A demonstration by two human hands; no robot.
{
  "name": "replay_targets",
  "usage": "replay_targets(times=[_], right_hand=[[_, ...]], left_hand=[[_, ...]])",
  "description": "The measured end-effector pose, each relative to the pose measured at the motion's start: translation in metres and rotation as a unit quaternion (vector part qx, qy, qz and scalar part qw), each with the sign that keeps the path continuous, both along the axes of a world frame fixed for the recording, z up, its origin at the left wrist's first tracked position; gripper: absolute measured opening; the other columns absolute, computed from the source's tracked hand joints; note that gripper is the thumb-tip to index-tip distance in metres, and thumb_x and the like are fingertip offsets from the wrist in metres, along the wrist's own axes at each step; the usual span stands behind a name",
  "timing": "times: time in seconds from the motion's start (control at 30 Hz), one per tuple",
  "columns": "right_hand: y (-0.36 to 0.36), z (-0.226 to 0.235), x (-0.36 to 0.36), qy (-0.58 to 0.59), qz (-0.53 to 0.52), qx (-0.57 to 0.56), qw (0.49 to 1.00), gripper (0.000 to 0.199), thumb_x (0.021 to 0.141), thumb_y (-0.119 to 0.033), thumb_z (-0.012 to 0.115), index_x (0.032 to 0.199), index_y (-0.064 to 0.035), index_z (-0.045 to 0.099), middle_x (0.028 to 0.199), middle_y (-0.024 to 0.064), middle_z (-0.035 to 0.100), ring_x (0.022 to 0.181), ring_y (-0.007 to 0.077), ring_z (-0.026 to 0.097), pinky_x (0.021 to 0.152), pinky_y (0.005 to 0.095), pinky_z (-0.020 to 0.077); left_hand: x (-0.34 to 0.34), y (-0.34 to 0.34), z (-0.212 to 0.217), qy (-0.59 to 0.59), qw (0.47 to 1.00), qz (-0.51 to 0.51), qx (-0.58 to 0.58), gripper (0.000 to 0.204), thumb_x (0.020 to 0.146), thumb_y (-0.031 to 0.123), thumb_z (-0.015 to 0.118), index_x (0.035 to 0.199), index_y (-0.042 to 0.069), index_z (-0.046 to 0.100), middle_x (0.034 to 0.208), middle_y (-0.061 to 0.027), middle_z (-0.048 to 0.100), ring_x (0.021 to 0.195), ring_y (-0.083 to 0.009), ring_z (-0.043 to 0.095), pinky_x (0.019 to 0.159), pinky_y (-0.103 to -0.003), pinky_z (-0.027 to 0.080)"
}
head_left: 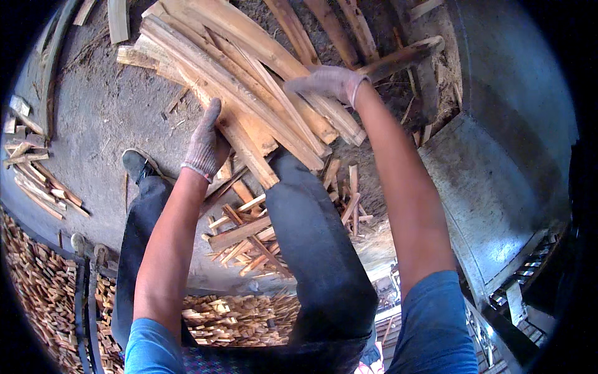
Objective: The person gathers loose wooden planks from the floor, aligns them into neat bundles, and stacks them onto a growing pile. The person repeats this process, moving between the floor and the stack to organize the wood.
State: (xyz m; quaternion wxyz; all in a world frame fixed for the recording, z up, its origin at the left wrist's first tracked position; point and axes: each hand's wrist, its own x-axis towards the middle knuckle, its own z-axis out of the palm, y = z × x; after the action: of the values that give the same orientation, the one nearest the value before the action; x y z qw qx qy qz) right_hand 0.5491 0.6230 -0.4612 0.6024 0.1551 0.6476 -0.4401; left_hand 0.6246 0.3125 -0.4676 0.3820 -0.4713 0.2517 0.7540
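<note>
Grasps split-wood slats (237, 87) between gloved left hand (207, 142) and gloved right hand (327, 83); could shed some through uneven pressure.

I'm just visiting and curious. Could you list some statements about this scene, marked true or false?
1. The left hand touches long wooden pieces. True.
2. The right hand is bare. False: it wears a glove.
3. The sleeves are blue. True.
4. The trousers are white. False: they are dark.
5. Shorter wood pieces show below the long wooden pieces in the picture. True.
</note>
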Motion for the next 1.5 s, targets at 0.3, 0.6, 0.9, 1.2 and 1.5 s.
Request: replay_targets(times=[0.3,0.6,0.9,1.2,1.5], right_hand=[[-0.104,0.048,0.026,-0.006,0.085,-0.050,0.995,0.092,0.079,-0.079,0.070,0.127,0.0000,0.073,0.127,0.0214,0.073,0.119,0.0319,0.069,0.106,0.0390,0.0504],[-0.218,0.069,0.057,-0.016,0.010,0.004,1.000,0.082,0.073,-0.064,0.082,0.121,0.0021,0.073,0.121,0.0287,0.072,0.112,0.0405,0.071,0.099,0.0423,0.0543],[-0.078,-0.017,-0.012,0.291,0.090,0.497,0.813,0.053,0.089,-0.051,0.068,0.102,-0.0006,0.078,0.097,0.0278,0.075,0.095,0.0448,0.074,0.086,0.0517,0.0580],[-0.095,0.030,0.002,0.193,-0.115,0.128,0.966,0.044,0.095,-0.036,0.065,0.114,0.0029,0.067,0.113,0.0276,0.070,0.106,0.0374,0.067,0.097,0.0431,0.0526],[-0.138,0.101,0.073,-0.049,-0.439,-0.062,0.895,0.024,0.103,-0.021,0.063,0.117,-0.0009,0.064,0.102,0.0064,0.066,0.091,0.0153,0.064,0.082,0.0321,0.0556]], left_hand=[[0.021,-0.076,0.049,-0.021,0.996,-0.055,-0.068,0.064,0.104,0.048,0.063,0.148,0.003,0.052,0.144,-0.0144,0.062,0.130,-0.0282,0.062,0.114,-0.043,0.049],[0.046,-0.151,0.056,-0.022,0.988,-0.048,-0.145,0.072,0.100,0.053,0.066,0.152,0.006,0.048,0.145,-0.0135,0.061,0.129,-0.0275,0.061,0.111,-0.044,0.051],[0.058,-0.147,0.002,0.077,0.950,-0.152,-0.263,0.075,0.102,0.052,0.063,0.154,0.000,0.046,0.143,-0.0136,0.060,0.129,-0.0237,0.057,0.112,-0.037,0.042],[0.062,-0.149,0.024,0.073,0.916,-0.210,-0.333,0.086,0.102,0.058,0.057,0.159,-0.004,0.037,0.160,-0.0215,0.045,0.148,-0.0305,0.041,0.123,-0.038,0.029],[0.028,-0.147,0.066,0.072,0.903,-0.232,-0.356,0.095,0.099,0.058,0.061,0.161,-0.007,0.030,0.162,-0.0263,0.040,0.150,-0.0342,0.039,0.123,-0.040,0.030]])
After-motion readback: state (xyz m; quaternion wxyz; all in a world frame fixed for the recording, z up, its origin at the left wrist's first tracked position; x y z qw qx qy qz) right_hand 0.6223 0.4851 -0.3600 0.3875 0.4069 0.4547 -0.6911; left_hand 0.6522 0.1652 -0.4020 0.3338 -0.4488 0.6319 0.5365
